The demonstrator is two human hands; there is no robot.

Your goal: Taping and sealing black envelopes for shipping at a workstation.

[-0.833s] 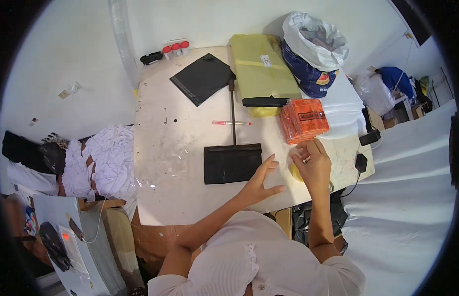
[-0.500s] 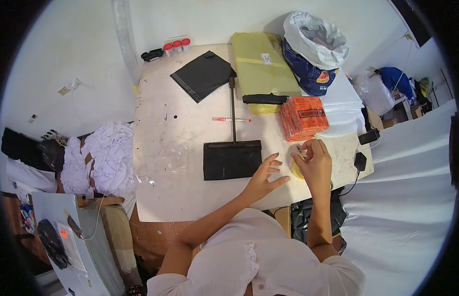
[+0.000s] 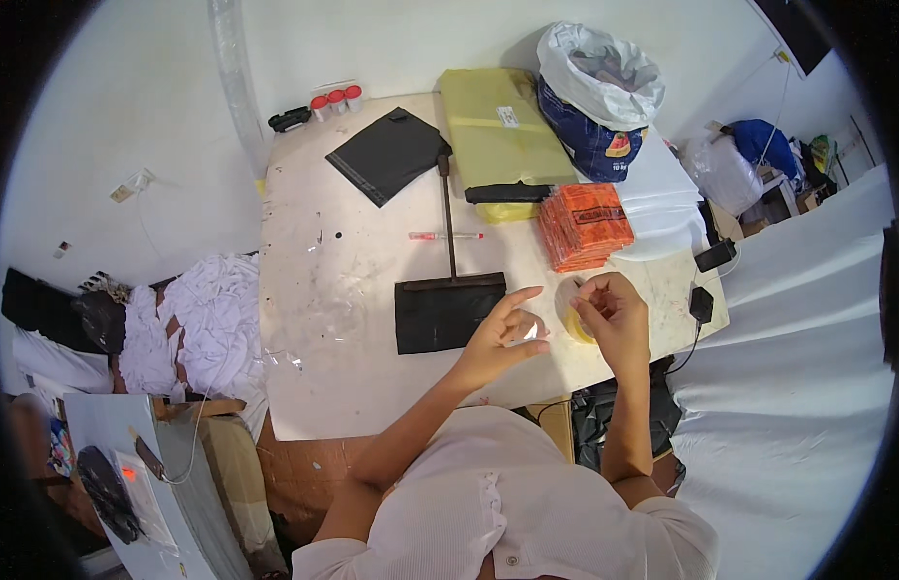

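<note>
Yellow roll (image 3: 576, 331), its looks those of tape, sits on the worktop (image 3: 343, 396) towards the right of the near edge, just beside the right hand (image 3: 616, 317) and a little nearer the person than a stack of orange packets (image 3: 585, 230); the hand partly covers it. Right fingers are bent, with thumb and fingertips drawn together over the roll's right side; whether they grip the roll or something thin from it, I cannot tell. Left hand (image 3: 498, 340) is held off to the left of the roll, its fingers spread and thumb apart; a small pale glint shows between them, too unclear to name.

Left of that hand lies a black rectangular piece (image 3: 435, 324), with a T-shaped tool (image 3: 449, 227) on it; the tool's bar runs along the piece's far edge, and its rod points away from the person to a dark handle beside the corner of a flat black bag (image 3: 383, 159); a red-and-clear pen (image 3: 428, 236) lies across the line of the rod. Farther back are a yellow wrapped package (image 3: 493, 145), with a black strip (image 3: 507, 192) at its near end, and an open blue bag with a white lining (image 3: 596, 135); three red-lidded containers (image 3: 336, 102) stand at the far left corner; a black adapter (image 3: 715, 255) lies by the right edge.
</note>
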